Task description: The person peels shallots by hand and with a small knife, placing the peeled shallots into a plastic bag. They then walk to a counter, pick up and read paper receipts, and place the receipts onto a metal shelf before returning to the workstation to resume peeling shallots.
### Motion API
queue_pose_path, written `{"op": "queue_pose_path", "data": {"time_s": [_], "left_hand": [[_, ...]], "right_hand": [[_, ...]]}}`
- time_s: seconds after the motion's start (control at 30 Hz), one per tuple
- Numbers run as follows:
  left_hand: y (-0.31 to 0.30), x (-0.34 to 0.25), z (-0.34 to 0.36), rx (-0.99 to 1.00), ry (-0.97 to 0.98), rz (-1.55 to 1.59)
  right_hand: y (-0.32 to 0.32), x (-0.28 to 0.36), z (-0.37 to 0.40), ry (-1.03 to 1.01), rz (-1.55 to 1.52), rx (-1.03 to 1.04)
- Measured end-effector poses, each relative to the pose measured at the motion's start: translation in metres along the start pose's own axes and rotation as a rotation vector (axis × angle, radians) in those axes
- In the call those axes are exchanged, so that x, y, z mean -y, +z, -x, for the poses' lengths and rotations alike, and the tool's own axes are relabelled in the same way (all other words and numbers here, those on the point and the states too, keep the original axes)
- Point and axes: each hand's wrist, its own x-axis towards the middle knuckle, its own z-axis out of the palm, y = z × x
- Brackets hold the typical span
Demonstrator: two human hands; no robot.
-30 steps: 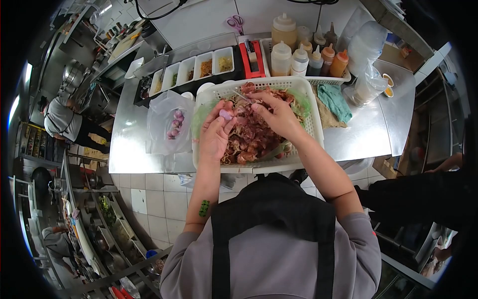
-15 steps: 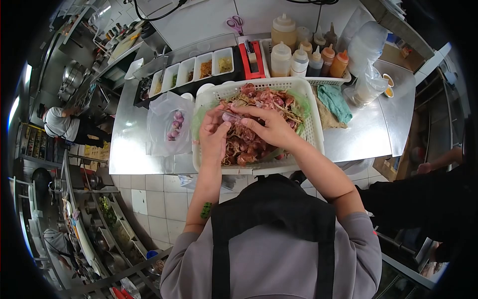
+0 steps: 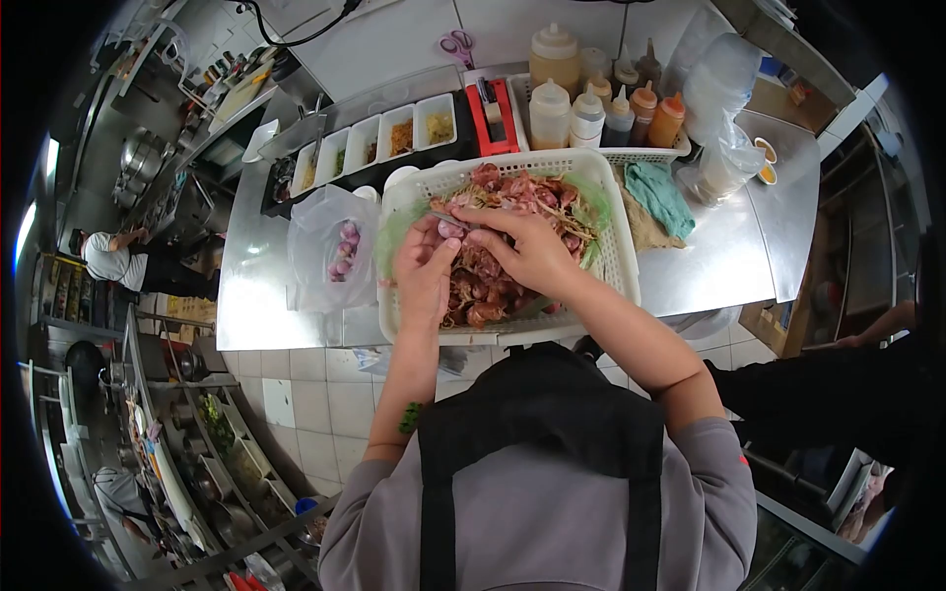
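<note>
Both my hands are over a white plastic basket (image 3: 619, 258) full of reddish shallots and peelings (image 3: 493, 281). My left hand (image 3: 426, 271) holds a small peeled shallot (image 3: 450, 229) at its fingertips. My right hand (image 3: 532, 251) grips a small knife whose thin blade (image 3: 443, 219) touches that shallot. A clear plastic bag (image 3: 320, 251) holding a few peeled shallots (image 3: 345, 251) lies left of the basket on the steel counter (image 3: 256, 286).
Behind the basket stand several squeeze bottles (image 3: 591, 103), a red tool (image 3: 490, 113) and a row of white ingredient tubs (image 3: 379, 143). A teal cloth (image 3: 658, 195) and bagged containers (image 3: 724, 148) lie right. Other people (image 3: 123, 261) work at the left and right (image 3: 877, 325).
My right hand came down from the basket's back onto the shallot in my left hand, bringing the knife to it. Both hands now sit close together.
</note>
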Motion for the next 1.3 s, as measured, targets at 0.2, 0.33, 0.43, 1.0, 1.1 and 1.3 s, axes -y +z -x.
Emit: {"op": "queue_pose_path", "data": {"time_s": [0.2,0.33,0.43,1.0,1.1,1.3], "left_hand": [[-0.007,0.003,0.0,-0.043,-0.077,0.087],[-0.008,-0.002,0.001,0.008,-0.126,0.077],[-0.009,-0.005,0.001,-0.007,-0.155,0.116],[-0.015,-0.001,-0.002,0.005,-0.117,0.275],[-0.016,0.001,0.0,0.027,-0.096,0.216],[-0.011,-0.001,0.001,0.062,-0.071,0.106]], "right_hand": [[0.001,0.001,0.0,-0.019,0.028,-0.029],[0.0,-0.008,-0.001,0.0,-0.008,-0.098],[-0.001,-0.011,-0.002,0.036,0.019,-0.125],[-0.001,0.003,0.001,0.085,-0.171,0.189],[0.001,-0.004,0.002,0.016,-0.132,0.164],[-0.003,-0.012,0.0,0.069,-0.035,0.057]]}}
